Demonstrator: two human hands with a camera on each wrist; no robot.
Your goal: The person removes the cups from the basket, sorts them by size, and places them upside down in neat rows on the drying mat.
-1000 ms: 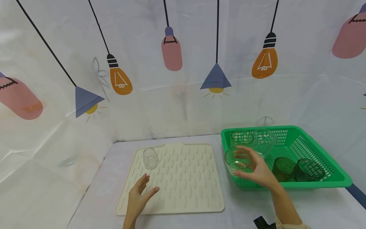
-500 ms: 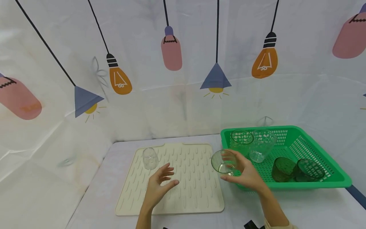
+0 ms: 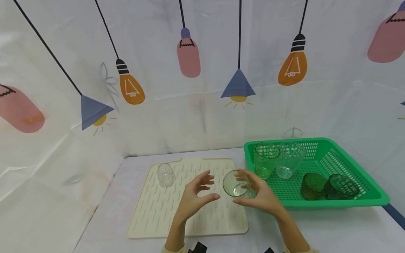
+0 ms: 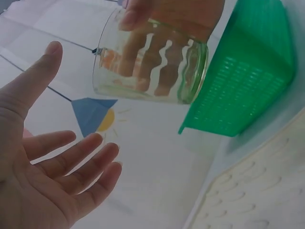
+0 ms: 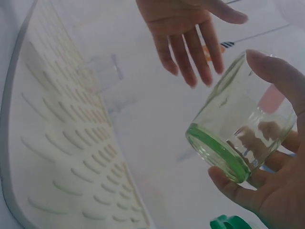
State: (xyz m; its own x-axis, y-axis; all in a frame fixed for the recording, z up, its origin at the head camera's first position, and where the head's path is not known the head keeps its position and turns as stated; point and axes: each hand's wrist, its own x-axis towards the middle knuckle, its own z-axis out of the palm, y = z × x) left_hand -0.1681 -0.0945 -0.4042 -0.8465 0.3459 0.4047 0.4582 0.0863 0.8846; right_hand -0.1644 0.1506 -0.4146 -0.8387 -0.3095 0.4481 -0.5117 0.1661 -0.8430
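My right hand (image 3: 261,195) grips a pale green drinking glass (image 3: 232,184) by its side, above the right part of the cream drying mat (image 3: 227,221). In the right wrist view the glass (image 5: 238,119) tilts, thumb on one side and fingers round the other. Facing it, my left hand (image 3: 194,196) hovers over the mat, fingers spread and slightly bent, with nothing in it. The left wrist view shows that hand (image 4: 57,162) apart from the glass (image 4: 152,67). A small clear glass (image 3: 166,175) stands on the mat's far left part.
A green plastic basket (image 3: 319,203) stands on the right of the white-covered table (image 3: 104,218). Inside are a light green glass (image 3: 264,163), a clear glass (image 3: 288,163) and two dark glasses, one upright (image 3: 311,188) and one leaning (image 3: 341,188). A lamp-patterned sheet (image 3: 190,123) hangs behind.
My right hand has carried the pale green glass out from over the basket, leftward to above the mat. The left hand has moved right, toward the glass.
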